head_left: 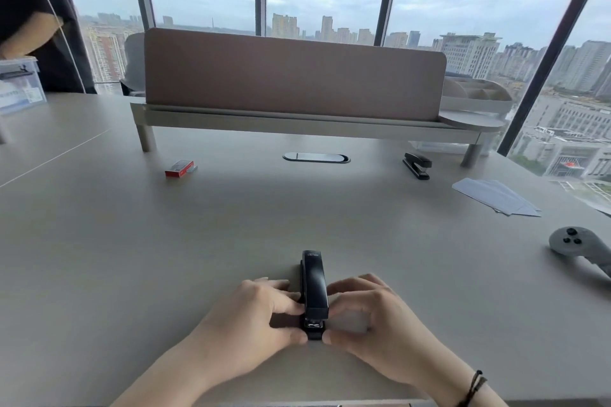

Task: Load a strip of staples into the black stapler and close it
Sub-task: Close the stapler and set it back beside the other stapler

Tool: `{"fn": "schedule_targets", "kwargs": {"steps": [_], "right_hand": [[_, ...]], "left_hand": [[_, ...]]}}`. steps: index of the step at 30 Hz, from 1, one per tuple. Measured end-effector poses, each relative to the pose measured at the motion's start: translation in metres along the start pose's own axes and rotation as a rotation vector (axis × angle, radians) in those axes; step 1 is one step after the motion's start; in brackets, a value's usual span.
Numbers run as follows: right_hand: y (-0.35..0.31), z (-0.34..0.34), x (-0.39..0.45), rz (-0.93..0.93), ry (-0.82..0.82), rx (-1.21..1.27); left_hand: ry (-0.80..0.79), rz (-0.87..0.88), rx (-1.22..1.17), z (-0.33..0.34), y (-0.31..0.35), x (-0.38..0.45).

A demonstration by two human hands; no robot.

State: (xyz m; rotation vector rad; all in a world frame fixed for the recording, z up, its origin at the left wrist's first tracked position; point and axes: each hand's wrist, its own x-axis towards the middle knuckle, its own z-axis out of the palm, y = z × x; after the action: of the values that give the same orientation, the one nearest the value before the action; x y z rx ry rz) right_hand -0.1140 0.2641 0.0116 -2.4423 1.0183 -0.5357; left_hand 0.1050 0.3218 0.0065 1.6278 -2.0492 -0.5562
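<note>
The black stapler (314, 291) lay low in the centre of the frame on the table (132, 258), its top down. The left hand (261, 314) and right hand (367, 314) pinched its near end from either side, fingers curled against it. A red staple box (179, 168) sat well apart in the upper left, a second stapler (417, 165) upper right, near some white sheets (496, 196) and a grey controller (577, 246).

bare forearms; dark braided cord bracelet (473, 387) on right wrist.
</note>
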Motion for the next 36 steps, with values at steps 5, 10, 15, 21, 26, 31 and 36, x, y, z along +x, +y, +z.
{"fn": "schedule_targets", "kwargs": {"steps": [5, 10, 15, 21, 26, 31, 36], "right_hand": [[0.017, -0.01, 0.006, 0.022, 0.034, -0.082], [0.043, -0.025, 0.018, 0.041, 0.067, -0.139], [0.075, -0.043, 0.034, 0.111, 0.066, -0.143], [0.118, -0.067, 0.059, 0.14, 0.099, -0.173], [0.157, -0.089, 0.087, 0.192, 0.126, -0.19], [0.196, -0.107, 0.113, 0.268, 0.143, -0.166], [0.23, -0.12, 0.138, 0.349, 0.19, -0.147]], "left_hand": [[-0.035, 0.042, 0.006, 0.006, 0.003, 0.028], [0.006, 0.061, -0.026, 0.014, 0.009, 0.065], [0.012, 0.056, -0.061, 0.026, 0.011, 0.114], [0.021, 0.042, -0.006, 0.04, 0.016, 0.179], [0.029, 0.041, 0.021, 0.05, 0.017, 0.236], [0.068, 0.004, 0.073, 0.062, 0.022, 0.292], [0.099, -0.025, 0.113, 0.069, 0.027, 0.341]]}}
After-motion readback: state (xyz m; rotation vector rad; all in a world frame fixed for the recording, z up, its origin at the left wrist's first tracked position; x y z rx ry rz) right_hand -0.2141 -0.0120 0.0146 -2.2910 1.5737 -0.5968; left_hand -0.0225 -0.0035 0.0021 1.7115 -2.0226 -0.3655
